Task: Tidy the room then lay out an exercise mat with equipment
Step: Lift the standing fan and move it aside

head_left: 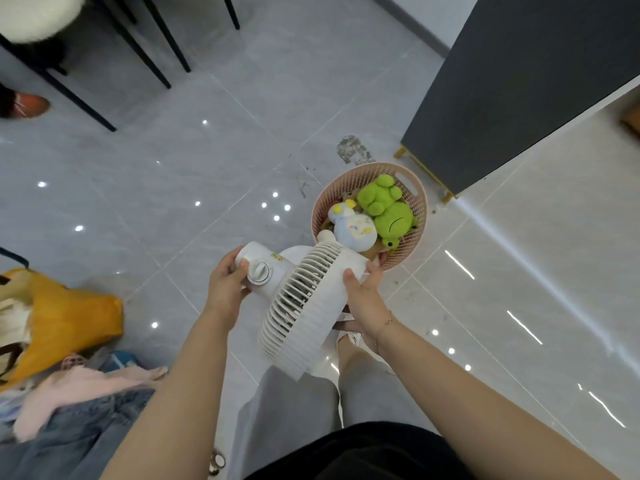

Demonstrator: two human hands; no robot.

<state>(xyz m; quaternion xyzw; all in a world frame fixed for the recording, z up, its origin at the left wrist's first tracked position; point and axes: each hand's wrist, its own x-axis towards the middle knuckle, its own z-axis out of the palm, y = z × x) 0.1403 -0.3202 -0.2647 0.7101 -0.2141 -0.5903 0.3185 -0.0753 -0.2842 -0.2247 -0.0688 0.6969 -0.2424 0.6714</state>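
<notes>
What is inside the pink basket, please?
The pink basket holds a green frog plush and a pale blue plush; whatever lies beneath them is covered.

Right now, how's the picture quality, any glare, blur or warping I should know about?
Head view: small bright spots and streaks of ceiling-light glare on the glossy floor; straight tile lines and the cabinet bend toward the edges, wide-angle warping; the fan, both hands and the basket are sharp; the fluffy white thing at top left is slightly blurred.
</notes>
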